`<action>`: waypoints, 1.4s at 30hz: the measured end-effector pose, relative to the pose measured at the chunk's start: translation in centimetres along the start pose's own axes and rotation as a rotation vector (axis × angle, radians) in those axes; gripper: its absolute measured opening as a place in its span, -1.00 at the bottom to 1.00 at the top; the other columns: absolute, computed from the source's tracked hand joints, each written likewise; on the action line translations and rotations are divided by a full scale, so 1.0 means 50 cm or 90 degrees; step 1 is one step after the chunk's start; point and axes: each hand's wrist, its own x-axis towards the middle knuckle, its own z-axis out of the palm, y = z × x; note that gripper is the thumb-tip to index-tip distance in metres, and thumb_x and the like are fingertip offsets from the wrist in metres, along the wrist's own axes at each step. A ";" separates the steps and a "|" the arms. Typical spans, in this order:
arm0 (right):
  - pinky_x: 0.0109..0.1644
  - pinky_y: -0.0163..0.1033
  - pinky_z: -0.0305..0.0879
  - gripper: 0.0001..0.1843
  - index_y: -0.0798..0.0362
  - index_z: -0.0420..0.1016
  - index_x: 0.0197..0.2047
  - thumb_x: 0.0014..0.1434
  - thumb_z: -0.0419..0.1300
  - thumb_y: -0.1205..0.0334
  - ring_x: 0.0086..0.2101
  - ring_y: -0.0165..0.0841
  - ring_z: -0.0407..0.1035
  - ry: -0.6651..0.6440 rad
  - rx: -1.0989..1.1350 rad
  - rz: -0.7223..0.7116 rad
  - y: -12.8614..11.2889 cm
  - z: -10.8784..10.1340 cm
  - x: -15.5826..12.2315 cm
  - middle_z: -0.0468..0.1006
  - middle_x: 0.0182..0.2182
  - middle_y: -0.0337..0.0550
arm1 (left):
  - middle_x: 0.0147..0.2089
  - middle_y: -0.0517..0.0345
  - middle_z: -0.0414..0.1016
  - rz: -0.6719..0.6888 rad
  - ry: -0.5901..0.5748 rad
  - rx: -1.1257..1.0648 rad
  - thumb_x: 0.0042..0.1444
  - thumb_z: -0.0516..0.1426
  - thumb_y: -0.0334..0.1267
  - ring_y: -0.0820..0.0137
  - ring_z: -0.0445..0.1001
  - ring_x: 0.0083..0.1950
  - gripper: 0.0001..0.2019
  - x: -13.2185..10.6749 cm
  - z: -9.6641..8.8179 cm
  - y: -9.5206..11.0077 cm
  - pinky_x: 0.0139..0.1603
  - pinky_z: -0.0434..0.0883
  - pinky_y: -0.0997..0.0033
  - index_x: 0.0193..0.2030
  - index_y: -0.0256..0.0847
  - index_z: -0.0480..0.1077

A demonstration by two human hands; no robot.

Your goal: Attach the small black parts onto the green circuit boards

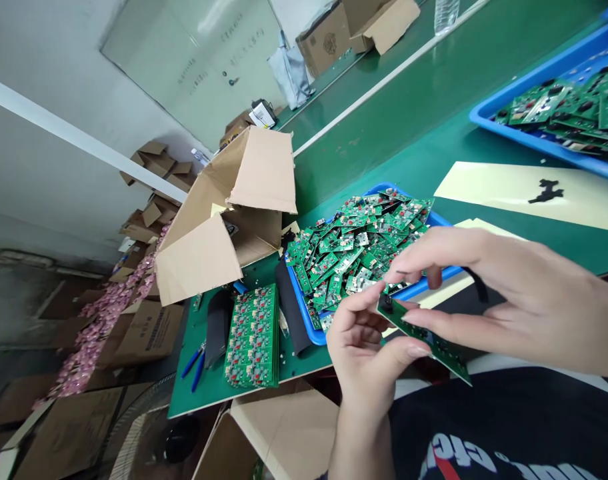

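Observation:
My left hand pinches a green circuit board between thumb and fingers, holding it tilted above my lap. A small black part sits at the board's upper end. My right hand is closed about the same board from the other side, its thumb lying on the face and its index finger bent near the left fingertips. Whatever lies under the right fingers is partly hidden. Just behind the hands, a blue tray is heaped with small green circuit boards.
Left of the tray stand a stacked block of board panels, blue-handled pliers and an open carton. Another blue tray of boards is at the right. Yellowish paper bears black scraps.

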 end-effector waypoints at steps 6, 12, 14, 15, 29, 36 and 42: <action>-0.07 -0.26 0.49 -0.78 -0.06 0.27 0.03 0.32 0.07 0.29 -0.20 -0.33 0.51 -0.035 0.005 -0.007 -0.010 0.004 -0.001 0.56 -0.17 -0.18 | -0.16 0.19 0.67 0.013 -0.034 -0.020 -0.25 0.47 -0.14 0.38 0.64 -0.14 -0.55 -0.001 0.002 0.002 -0.19 0.56 0.58 -0.13 0.03 0.57; -0.01 -0.27 0.41 -0.78 -0.04 0.26 0.06 0.36 0.00 0.31 -0.17 -0.37 0.47 -0.063 0.005 -0.044 -0.013 -0.008 0.003 0.53 -0.17 -0.20 | -0.27 0.18 0.67 0.019 -0.051 -0.008 -0.30 0.48 -0.08 0.37 0.64 -0.26 -0.56 0.002 -0.001 0.007 -0.27 0.57 0.51 -0.20 0.00 0.58; -0.09 -0.32 0.39 -0.76 -0.04 0.27 0.05 0.34 0.01 0.36 -0.19 -0.40 0.44 -0.091 0.046 -0.063 -0.008 -0.011 0.006 0.52 -0.22 -0.24 | -0.32 0.18 0.65 0.002 -0.054 -0.026 -0.32 0.48 -0.07 0.35 0.63 -0.30 -0.56 0.001 -0.002 0.006 -0.30 0.57 0.49 -0.23 -0.02 0.57; -0.14 -0.33 0.38 -0.74 -0.04 0.28 0.05 0.33 0.02 0.39 -0.21 -0.41 0.43 -0.111 0.070 -0.069 -0.006 -0.012 0.007 0.51 -0.25 -0.26 | -0.35 0.19 0.64 -0.013 -0.056 -0.039 -0.34 0.49 -0.08 0.36 0.62 -0.33 -0.55 0.000 -0.002 0.006 -0.32 0.56 0.49 -0.23 -0.03 0.57; -0.28 -0.39 0.45 -0.80 -0.09 0.39 -0.02 0.28 0.16 0.18 -0.33 -0.40 0.50 -0.095 0.186 0.080 -0.003 -0.010 0.004 0.57 -0.24 -0.27 | -0.31 0.26 0.65 -0.219 -0.109 -0.249 -0.24 0.47 -0.15 0.45 0.62 -0.35 -0.57 -0.016 0.003 0.005 -0.26 0.57 0.52 -0.16 -0.02 0.57; -0.18 -0.38 0.47 -0.77 -0.09 0.37 0.02 0.29 0.14 0.21 -0.31 -0.39 0.50 -0.097 0.148 0.095 -0.011 -0.006 0.001 0.55 -0.24 -0.28 | -0.28 0.28 0.65 -0.221 -0.103 -0.259 -0.27 0.48 -0.17 0.51 0.59 -0.38 -0.60 -0.016 0.005 0.007 -0.27 0.54 0.58 -0.22 -0.04 0.57; -0.14 -0.38 0.46 -0.76 -0.06 0.34 0.03 0.31 0.06 0.30 -0.28 -0.40 0.49 -0.112 0.082 0.035 -0.016 -0.014 0.008 0.54 -0.22 -0.25 | -0.33 0.29 0.63 -0.217 -0.116 -0.246 -0.27 0.48 -0.15 0.52 0.57 -0.40 -0.62 -0.017 0.004 0.006 -0.31 0.53 0.59 -0.24 -0.03 0.57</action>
